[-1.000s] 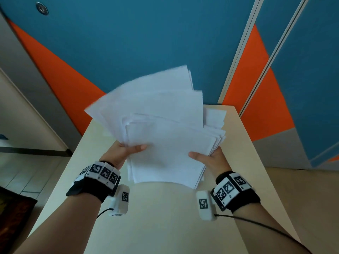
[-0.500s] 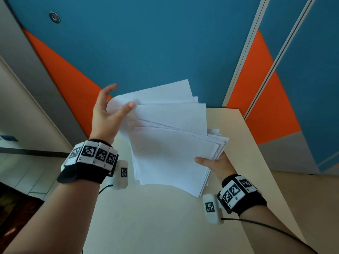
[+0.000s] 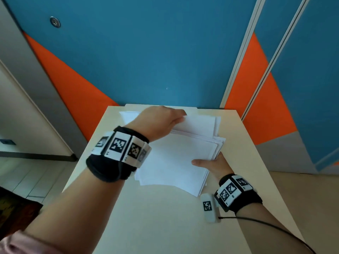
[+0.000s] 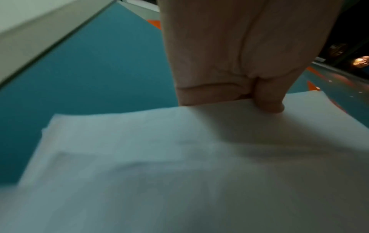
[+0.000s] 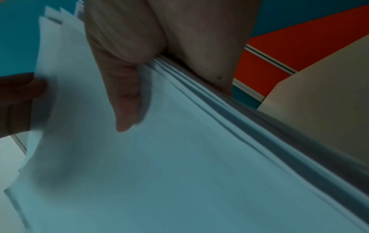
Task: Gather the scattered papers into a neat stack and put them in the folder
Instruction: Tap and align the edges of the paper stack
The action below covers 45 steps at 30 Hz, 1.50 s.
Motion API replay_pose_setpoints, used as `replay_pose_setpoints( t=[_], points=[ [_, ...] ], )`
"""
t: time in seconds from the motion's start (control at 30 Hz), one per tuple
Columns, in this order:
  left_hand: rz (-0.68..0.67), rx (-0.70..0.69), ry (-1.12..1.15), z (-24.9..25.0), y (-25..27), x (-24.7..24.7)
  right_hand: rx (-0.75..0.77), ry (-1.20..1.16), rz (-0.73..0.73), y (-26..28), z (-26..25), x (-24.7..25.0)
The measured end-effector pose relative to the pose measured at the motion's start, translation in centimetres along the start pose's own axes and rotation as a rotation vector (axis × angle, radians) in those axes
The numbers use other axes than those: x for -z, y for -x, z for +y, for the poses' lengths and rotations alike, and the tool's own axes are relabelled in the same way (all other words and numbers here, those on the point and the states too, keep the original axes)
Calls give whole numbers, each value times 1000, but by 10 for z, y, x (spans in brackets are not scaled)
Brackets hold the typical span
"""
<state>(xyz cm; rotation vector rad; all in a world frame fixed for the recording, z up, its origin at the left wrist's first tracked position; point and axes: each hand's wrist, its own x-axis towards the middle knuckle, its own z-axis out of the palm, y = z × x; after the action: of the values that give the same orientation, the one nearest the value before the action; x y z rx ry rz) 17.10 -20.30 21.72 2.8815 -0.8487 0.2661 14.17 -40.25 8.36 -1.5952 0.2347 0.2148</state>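
A loose, fanned stack of white papers (image 3: 176, 158) is held just above the beige table (image 3: 165, 217). My right hand (image 3: 206, 163) grips its right edge, thumb (image 5: 127, 102) on top and palm beneath the layered sheet edges (image 5: 199, 94). My left hand (image 3: 180, 117) reaches across to the stack's far edge and pinches it, thumb (image 4: 267, 99) on the top sheet (image 4: 179, 157). One more white sheet (image 3: 128, 116) lies on the table beyond my left wrist. A flat beige piece (image 3: 192, 109) at the table's far edge may be the folder; I cannot tell.
The narrow table ends against a blue and orange wall (image 3: 146, 61). Its left and right edges drop to the floor (image 3: 27, 176). A cable (image 3: 266, 224) trails from my right wrist over the near right of the table.
The papers have come down toward the table. My left hand left the stack's upper left corner and moved right to its far edge. The right hand keeps its grip.
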Motion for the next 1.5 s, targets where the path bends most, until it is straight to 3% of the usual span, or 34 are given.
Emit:
replay_pose_setpoints(
  t=[0.17, 0.27, 0.3, 0.37, 0.43, 0.47, 0.5, 0.57, 0.63, 0.73, 0.83, 0.93, 1.1, 1.23, 1.37, 1.5],
  points=[
    [-108, -102, -82, 30, -4, -22, 59, 8, -45, 6, -6, 1],
    [-126, -44, -88, 33, 4, -23, 88, 13, -37, 4, -2, 2],
    [-54, 35, -44, 27, 10, -21, 83, 15, -34, 3, 0, 2],
    [262, 195, 130, 3, 28, -18, 78, 12, -17, 2, 2, 3],
    [565, 287, 399, -25, 54, -24, 63, 4, -15, 2, 3, 5],
    [627, 323, 608, -38, 67, -31, 58, -6, -21, 2, 4, 5],
    [605, 382, 841, -49, 78, -43, 54, -16, -34, 2, 4, 6],
    [412, 489, 1258, -62, 94, -73, 44, -13, -58, 4, 4, 7],
    [219, 546, 1470, -64, 100, -100, 34, -4, -70, 3, 7, 6],
    [144, 605, 1462, -56, 96, -120, 22, -11, -42, 1, 10, 2],
    [295, 678, 1417, -46, 81, -113, 58, -3, 51, 0, 6, -3],
    [406, 620, 1426, -45, 69, -97, 138, -37, 98, -1, -6, -5],
    [361, 596, 1434, -41, 71, -102, 127, -37, 37, 4, -6, -6],
    [496, 560, 1466, -36, 66, -97, 281, -229, 34, 13, -20, -9],
    [742, 653, 1447, -25, 59, -81, 396, -325, 202, 18, -44, -19],
    [839, 746, 1423, -19, 50, -73, 428, -285, 400, 16, -55, -34]
  ],
)
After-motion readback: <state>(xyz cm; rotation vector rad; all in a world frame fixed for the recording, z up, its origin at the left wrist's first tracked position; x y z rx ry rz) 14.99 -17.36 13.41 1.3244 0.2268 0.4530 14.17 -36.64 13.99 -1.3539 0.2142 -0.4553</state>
